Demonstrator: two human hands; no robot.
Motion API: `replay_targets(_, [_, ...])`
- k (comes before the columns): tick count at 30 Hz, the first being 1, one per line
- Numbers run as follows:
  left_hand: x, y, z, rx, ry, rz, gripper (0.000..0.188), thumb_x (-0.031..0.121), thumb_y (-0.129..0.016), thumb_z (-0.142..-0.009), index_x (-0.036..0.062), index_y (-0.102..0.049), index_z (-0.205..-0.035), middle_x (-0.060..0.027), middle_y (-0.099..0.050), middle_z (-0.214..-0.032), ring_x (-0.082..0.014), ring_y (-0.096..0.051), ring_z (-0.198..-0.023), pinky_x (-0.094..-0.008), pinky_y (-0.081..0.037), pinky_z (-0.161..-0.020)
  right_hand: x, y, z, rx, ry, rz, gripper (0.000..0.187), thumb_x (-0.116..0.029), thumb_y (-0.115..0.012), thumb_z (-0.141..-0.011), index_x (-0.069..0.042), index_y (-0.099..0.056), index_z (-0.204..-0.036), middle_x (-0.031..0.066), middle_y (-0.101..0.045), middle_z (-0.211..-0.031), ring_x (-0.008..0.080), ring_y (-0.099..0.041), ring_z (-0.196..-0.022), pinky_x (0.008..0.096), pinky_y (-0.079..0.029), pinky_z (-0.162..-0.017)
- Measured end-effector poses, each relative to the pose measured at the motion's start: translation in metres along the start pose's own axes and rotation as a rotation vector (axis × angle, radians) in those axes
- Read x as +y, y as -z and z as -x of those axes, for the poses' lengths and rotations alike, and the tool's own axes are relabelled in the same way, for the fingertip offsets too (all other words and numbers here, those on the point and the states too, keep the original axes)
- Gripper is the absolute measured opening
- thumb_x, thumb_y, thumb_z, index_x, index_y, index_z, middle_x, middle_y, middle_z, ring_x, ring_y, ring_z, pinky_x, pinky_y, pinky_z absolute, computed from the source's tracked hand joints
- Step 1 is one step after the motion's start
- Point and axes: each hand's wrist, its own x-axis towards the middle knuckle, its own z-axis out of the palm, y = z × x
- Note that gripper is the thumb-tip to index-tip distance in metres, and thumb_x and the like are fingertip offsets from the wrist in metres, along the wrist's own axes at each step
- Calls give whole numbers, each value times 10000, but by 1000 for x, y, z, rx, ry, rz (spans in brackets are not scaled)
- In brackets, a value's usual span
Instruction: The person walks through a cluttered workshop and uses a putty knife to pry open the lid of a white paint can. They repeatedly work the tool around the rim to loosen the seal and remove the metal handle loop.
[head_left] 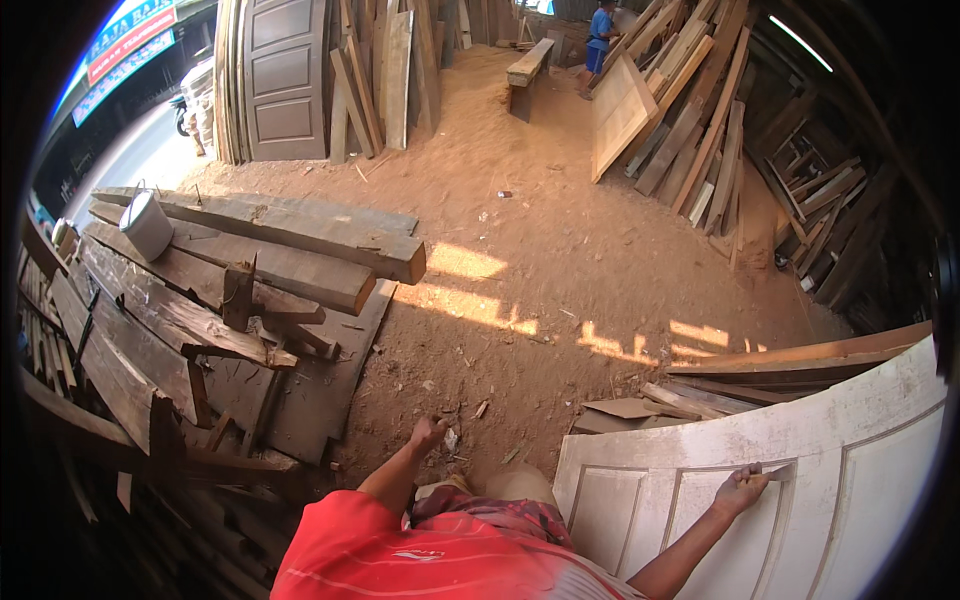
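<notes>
Here, right grip (742,489) clasps flat grey tool (783,472), lower right.
Angled seemingly to meet white panelled door (860,450); left grip (429,434) unclear.

brown dirt floor (450,365) spreading through frame centre | timber pile (300,232) resting on it, left | small dark-red scrap (504,194) lying upper centre | loose boards (690,398) lying lower right

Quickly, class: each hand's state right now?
Left hand: looks closed; any contents unclear.
Right hand: closed, holding a flat tool at the white door.
</notes>
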Motion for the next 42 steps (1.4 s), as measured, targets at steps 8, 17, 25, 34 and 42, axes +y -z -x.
replay_targets(8, [218, -52, -118, -397, -172, 341, 415, 358, -614, -1054, -18, -693, -1211, -96, -756, -1053, -178, -704, -922, -345, -574, -816, 81, -19, -121, 7, 78, -135, 542, -492, -560, -1074, 2, -598, -1293, 65, -538, -992, 184, -525, -864, 350, -444, -728])
replay_targets(17, [319, -43, -285, -265, -150, 67, 476, 425, -642, -978, -34, -721, -1080, -134, -761, -964, -252, -692, -851, -428, -547, -775, 375, -246, -65, -235, -624, 101, 241, -340, -610, -1059, -141, -579, -926, -37, -446, -717, 90, -447, -600, 275, -400, -541])
replay_targets(25, [321, -17, -385, 63, 50, 629, 410, 407, -669, -903, -1, -704, -882, -131, -720, -772, -270, -698, -742, -433, -529, -651, 381, -571, 139, -1460, -132, 371, 263, -241, -526, -1061, 11, -600, -1082, 18, -528, -770, 124, -509, -641, 295, -439, -599])
replay_targets(34, [286, 68, -479, 150, 313, 1173, 352, 377, -634, -957, 33, -685, -909, -71, -662, -781, -192, -613, -645, -353, -490, -575, 456, -771, 209, -1962, -129, 480, 480, -258, -467, -1068, 60, -557, -1416, 50, -559, -823, 121, -525, -676, 293, -459, -602])
replay_targets(42, [300, 217, -524, 499, 367, 303, 409, 352, -650, -889, -36, -773, -931, -291, -752, -1066, -417, -734, -1042, -505, -568, -886, 644, -751, 148, -1866, -354, 1539, 397, -278, -511, -1019, 90, -652, -1063, 243, -692, -891, 428, -641, -717, 510, -513, -673])
